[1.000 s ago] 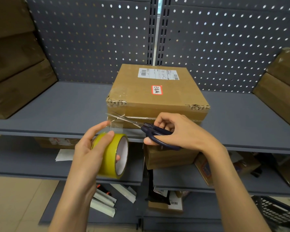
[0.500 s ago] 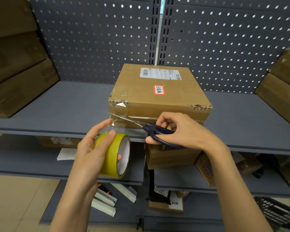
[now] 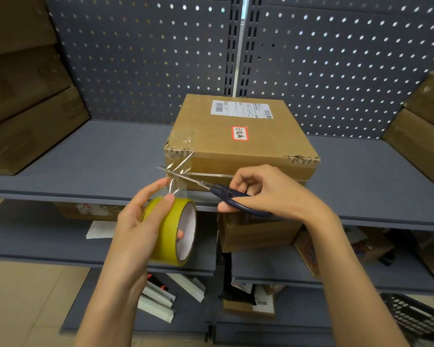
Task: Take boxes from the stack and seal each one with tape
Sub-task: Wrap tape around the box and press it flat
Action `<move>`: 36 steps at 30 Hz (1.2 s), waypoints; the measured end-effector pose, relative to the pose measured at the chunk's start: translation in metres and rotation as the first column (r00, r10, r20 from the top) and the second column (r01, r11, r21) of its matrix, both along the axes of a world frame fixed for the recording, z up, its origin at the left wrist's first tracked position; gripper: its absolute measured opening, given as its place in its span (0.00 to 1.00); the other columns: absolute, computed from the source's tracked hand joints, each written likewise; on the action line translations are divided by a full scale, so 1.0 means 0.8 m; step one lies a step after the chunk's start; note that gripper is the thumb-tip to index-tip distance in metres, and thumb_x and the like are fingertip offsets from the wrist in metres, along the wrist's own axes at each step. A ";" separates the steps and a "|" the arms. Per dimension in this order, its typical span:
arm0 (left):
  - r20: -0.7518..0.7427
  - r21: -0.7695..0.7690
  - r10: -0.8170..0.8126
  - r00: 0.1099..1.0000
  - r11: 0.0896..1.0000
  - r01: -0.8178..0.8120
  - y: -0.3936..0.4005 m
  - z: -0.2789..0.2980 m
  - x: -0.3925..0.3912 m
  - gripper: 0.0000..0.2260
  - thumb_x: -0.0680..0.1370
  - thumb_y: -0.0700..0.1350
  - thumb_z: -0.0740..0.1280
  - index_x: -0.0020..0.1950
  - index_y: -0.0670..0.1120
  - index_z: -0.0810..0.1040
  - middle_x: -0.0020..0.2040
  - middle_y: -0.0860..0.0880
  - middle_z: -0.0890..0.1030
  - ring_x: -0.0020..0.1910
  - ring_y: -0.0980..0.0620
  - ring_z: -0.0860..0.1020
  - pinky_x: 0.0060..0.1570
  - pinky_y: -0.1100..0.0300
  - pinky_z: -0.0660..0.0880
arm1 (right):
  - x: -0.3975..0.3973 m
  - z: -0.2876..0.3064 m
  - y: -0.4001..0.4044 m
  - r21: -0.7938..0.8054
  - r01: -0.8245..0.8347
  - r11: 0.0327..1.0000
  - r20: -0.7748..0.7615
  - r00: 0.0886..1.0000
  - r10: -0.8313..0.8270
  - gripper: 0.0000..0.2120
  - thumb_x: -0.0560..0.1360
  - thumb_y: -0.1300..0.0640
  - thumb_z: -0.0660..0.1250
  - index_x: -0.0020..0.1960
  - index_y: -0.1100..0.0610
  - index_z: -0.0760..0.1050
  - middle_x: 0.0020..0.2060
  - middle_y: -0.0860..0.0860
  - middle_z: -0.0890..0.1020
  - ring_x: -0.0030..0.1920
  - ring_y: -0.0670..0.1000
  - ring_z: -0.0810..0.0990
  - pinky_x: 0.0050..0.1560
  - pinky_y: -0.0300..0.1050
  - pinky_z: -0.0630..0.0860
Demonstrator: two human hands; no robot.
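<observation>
A brown cardboard box with a white shipping label and a red-edged sticker sits on the grey shelf. Clear tape stretches from its front left corner down to a yellow tape roll, gripped by my left hand just below the shelf's front edge. My right hand holds dark-handled scissors. Their blades point left and meet the stretched tape close to the box's corner.
Stacked brown boxes stand at the left and at the right of the shelf. Lower shelves hold another box, papers and white metal pieces. A black basket is at the bottom right.
The tape strip now lies over the box's front left corner onto its top. The scissors' blades stay against the strip while the tape roll stays low under the shelf edge.
</observation>
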State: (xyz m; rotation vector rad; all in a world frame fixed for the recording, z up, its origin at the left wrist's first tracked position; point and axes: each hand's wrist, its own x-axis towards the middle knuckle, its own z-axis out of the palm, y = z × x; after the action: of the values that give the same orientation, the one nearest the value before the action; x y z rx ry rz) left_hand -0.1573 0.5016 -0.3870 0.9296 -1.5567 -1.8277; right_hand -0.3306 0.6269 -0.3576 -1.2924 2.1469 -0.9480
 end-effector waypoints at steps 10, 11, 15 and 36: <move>-0.009 0.008 -0.001 1.000 1.000 0.001 0.002 0.000 -0.001 0.12 0.77 0.46 0.66 0.59 0.58 0.79 0.57 0.41 0.79 0.29 0.52 0.80 0.26 0.64 0.76 | 0.001 0.001 0.002 -0.024 -0.005 1.000 0.009 1.000 0.005 0.19 0.63 0.45 0.77 0.41 0.59 0.80 0.32 0.54 0.80 0.29 0.44 0.70 0.30 0.37 0.65; -0.011 0.008 -0.002 1.000 1.000 0.002 0.002 -0.001 -0.001 0.11 0.77 0.46 0.66 0.58 0.57 0.79 0.56 0.41 0.79 0.28 0.53 0.80 0.26 0.64 0.76 | 0.001 0.001 0.002 -0.026 -0.007 1.000 0.008 1.000 0.008 0.18 0.63 0.45 0.78 0.41 0.59 0.80 0.32 0.55 0.80 0.28 0.44 0.70 0.30 0.37 0.65; -0.020 0.007 0.010 1.000 1.000 -0.009 0.002 -0.001 0.001 0.11 0.78 0.45 0.66 0.58 0.57 0.79 0.52 0.41 0.79 0.27 0.53 0.79 0.26 0.64 0.76 | 0.004 -0.001 0.001 -0.035 0.000 0.999 0.006 1.000 0.000 0.18 0.63 0.45 0.78 0.40 0.58 0.80 0.31 0.54 0.79 0.29 0.44 0.70 0.31 0.39 0.66; -0.134 -0.037 0.005 0.991 0.999 -0.010 0.011 0.021 0.013 0.09 0.76 0.45 0.66 0.53 0.56 0.81 0.33 0.54 0.80 0.27 0.56 0.78 0.25 0.64 0.75 | -0.001 0.021 0.026 -0.591 0.529 0.608 0.060 0.781 -0.621 0.12 0.68 0.49 0.76 0.42 0.54 0.77 0.32 0.45 0.79 0.30 0.40 0.76 0.34 0.35 0.74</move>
State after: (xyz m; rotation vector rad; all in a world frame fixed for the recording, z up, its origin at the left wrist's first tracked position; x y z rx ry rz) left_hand -0.1472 0.5107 -0.3700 0.7782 -1.4978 -1.8108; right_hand -0.3315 0.6480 -0.3410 -0.8921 2.5698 -1.9681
